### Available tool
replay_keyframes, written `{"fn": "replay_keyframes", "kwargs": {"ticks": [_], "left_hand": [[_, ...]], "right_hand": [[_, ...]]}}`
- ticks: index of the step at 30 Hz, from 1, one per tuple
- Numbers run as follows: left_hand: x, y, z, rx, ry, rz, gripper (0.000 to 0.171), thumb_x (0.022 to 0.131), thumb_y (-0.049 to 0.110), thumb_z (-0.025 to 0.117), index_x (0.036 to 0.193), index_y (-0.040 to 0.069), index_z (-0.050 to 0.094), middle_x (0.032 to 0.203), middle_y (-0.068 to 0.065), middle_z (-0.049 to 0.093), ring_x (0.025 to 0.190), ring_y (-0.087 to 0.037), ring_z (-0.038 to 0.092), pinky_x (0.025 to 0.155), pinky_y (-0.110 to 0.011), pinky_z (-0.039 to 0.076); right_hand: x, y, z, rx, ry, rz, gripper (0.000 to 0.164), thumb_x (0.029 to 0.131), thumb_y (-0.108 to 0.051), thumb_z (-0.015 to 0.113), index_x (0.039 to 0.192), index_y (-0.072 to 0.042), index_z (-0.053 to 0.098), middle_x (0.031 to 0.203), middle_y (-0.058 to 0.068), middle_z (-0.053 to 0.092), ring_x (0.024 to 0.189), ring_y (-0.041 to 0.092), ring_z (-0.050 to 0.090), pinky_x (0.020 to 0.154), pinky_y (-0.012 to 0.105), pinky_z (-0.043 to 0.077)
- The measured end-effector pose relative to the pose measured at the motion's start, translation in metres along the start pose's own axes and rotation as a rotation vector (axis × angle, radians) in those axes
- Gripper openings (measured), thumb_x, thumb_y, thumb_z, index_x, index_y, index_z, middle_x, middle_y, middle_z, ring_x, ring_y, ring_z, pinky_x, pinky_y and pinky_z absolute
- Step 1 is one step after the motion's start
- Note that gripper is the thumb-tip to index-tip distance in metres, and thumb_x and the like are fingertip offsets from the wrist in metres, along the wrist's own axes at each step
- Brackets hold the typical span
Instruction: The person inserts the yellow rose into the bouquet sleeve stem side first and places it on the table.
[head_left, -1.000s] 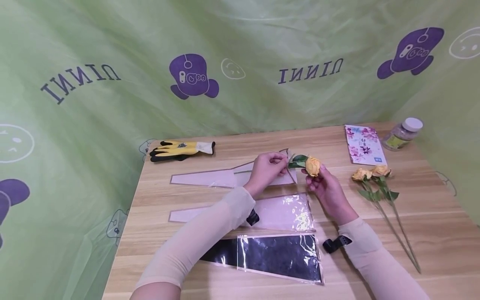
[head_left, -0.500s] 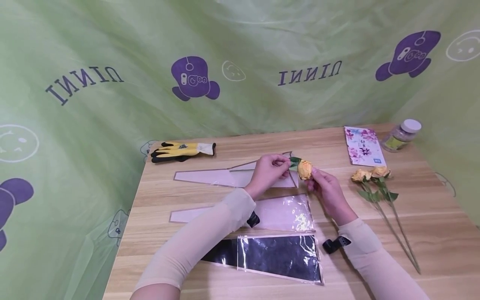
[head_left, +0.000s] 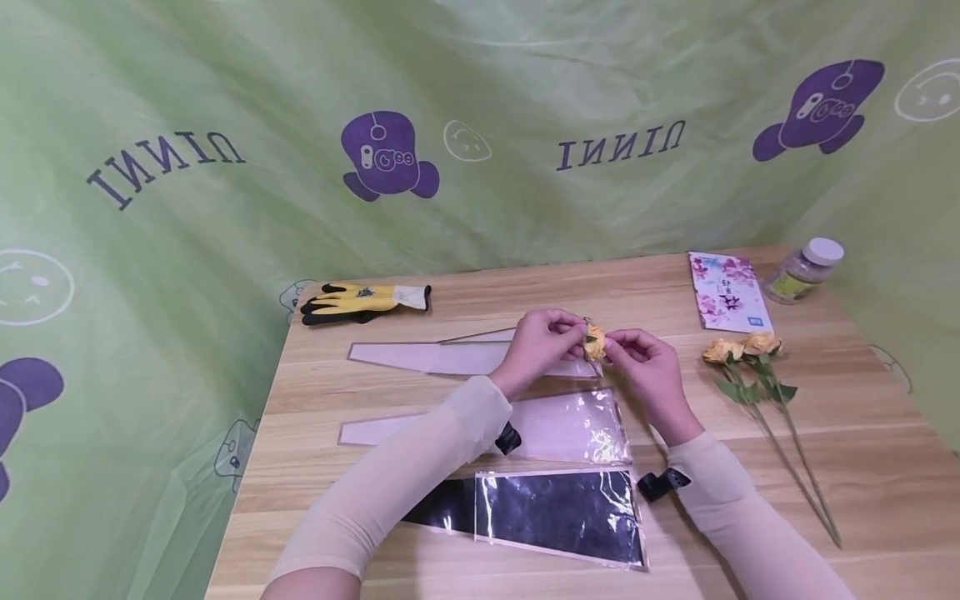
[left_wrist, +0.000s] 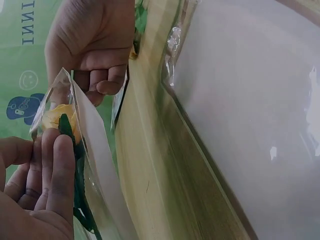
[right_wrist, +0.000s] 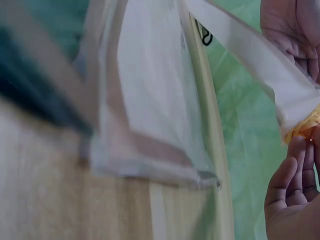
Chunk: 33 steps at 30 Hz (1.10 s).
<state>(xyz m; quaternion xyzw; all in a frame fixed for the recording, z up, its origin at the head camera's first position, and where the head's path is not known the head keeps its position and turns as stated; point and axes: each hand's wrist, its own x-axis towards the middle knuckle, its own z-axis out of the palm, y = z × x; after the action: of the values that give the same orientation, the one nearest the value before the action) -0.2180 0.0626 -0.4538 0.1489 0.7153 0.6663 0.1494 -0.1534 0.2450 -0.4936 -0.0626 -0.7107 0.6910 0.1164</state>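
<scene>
My right hand holds a yellow rose by its bloom, fingertips at the petals. The bloom sits inside the mouth of a clear-and-white flower sleeve, as the left wrist view shows, with green leaves further down in the sleeve. With thumb and fingers, my left hand pinches the sleeve near its open end. That end is raised off the table, and the narrow end points left. In the right wrist view the white side of the sleeve runs up to the rose.
A second white sleeve and a black one lie nearer me. To the right are two yellow roses with long stems. Behind them stand a flowered packet and a lidded jar. Yellow-black gloves lie back left.
My right hand has moved left, taking the rose deeper into the sleeve's mouth. The leaves have passed inside, while the left hand has kept its grip at nearly the same place.
</scene>
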Motion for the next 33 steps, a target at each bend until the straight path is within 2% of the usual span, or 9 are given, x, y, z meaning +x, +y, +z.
{"fn": "replay_keyframes", "kwargs": {"ticks": [9,14,17,18,20,22,25,29,33], "left_hand": [[0.002,0.002,-0.002,-0.016,0.007,-0.018,0.009,0.094,0.002,0.070,0.101,-0.002,0.074,0.083,-0.007,0.073,0.067,-0.020,0.070,0.066,-0.033,0.064],[0.003,0.001,-0.002,-0.035,0.004,-0.006,0.010,0.094,0.002,0.070,0.102,-0.004,0.074,0.082,-0.006,0.073,0.066,-0.019,0.070,0.065,-0.033,0.064],[0.004,0.002,-0.001,-0.020,-0.003,0.002,0.011,0.094,0.001,0.070,0.103,-0.004,0.074,0.081,-0.004,0.074,0.066,-0.018,0.071,0.065,-0.033,0.064],[0.005,0.002,0.000,-0.014,-0.002,0.003,0.011,0.094,0.001,0.070,0.103,-0.004,0.074,0.081,-0.004,0.074,0.066,-0.018,0.071,0.065,-0.033,0.064],[0.005,0.003,0.000,-0.006,0.003,-0.001,0.011,0.094,0.001,0.070,0.103,-0.004,0.074,0.080,-0.004,0.073,0.066,-0.018,0.071,0.065,-0.033,0.064],[0.006,0.004,0.000,-0.001,0.013,-0.010,0.011,0.094,0.002,0.070,0.103,-0.003,0.074,0.080,-0.005,0.073,0.066,-0.018,0.070,0.065,-0.033,0.064],[0.006,0.006,0.001,-0.017,0.029,-0.021,0.012,0.094,0.001,0.070,0.104,-0.004,0.074,0.080,-0.007,0.073,0.066,-0.018,0.070,0.064,-0.032,0.064],[0.007,0.008,0.005,-0.037,0.036,-0.017,0.013,0.094,0.002,0.071,0.104,-0.005,0.074,0.081,-0.008,0.073,0.065,-0.018,0.070,0.065,-0.032,0.064],[0.009,0.006,0.010,-0.028,0.034,-0.006,0.013,0.094,0.006,0.074,0.103,-0.003,0.075,0.081,-0.005,0.073,0.065,-0.017,0.070,0.064,-0.032,0.064]], "right_hand": [[-0.005,-0.003,0.006,-0.137,-0.071,-0.115,0.029,0.102,-0.019,0.065,0.119,0.003,0.071,0.106,0.024,0.067,0.075,0.028,0.062,0.063,0.021,0.053],[-0.002,0.000,0.008,-0.150,-0.162,-0.182,0.027,0.105,-0.016,0.059,0.123,0.002,0.070,0.117,0.017,0.067,0.096,0.020,0.062,0.082,0.018,0.051],[-0.002,0.000,0.009,-0.156,-0.197,-0.182,0.031,0.108,-0.018,0.053,0.103,0.007,0.072,0.119,0.011,0.068,0.106,0.013,0.059,0.088,0.021,0.051],[-0.003,-0.001,0.008,-0.160,-0.201,-0.175,0.036,0.109,-0.019,0.051,0.095,0.009,0.069,0.120,0.008,0.068,0.104,0.014,0.060,0.085,0.022,0.052],[-0.004,-0.001,0.007,-0.148,-0.211,-0.148,0.042,0.111,-0.024,0.046,0.098,0.010,0.067,0.103,0.010,0.071,0.086,0.021,0.062,0.069,0.025,0.053],[-0.004,-0.002,0.007,-0.135,-0.227,-0.127,0.047,0.112,-0.029,0.038,0.110,0.008,0.068,0.085,0.016,0.068,0.067,0.030,0.057,0.053,0.026,0.047],[-0.002,-0.001,0.007,-0.103,-0.282,-0.110,0.055,0.113,-0.036,0.028,0.136,0.005,0.056,0.091,0.027,0.065,0.052,0.040,0.048,0.042,0.032,0.042],[0.003,0.000,0.012,-0.082,-0.379,-0.098,0.059,0.112,-0.041,0.018,0.136,0.006,0.045,0.132,0.030,0.056,0.050,0.035,0.053,0.042,0.040,0.050],[0.006,0.001,0.016,-0.113,-0.436,-0.104,0.061,0.111,-0.043,0.013,0.139,0.004,0.040,0.129,0.030,0.058,0.052,0.031,0.055,0.043,0.043,0.052]]}}
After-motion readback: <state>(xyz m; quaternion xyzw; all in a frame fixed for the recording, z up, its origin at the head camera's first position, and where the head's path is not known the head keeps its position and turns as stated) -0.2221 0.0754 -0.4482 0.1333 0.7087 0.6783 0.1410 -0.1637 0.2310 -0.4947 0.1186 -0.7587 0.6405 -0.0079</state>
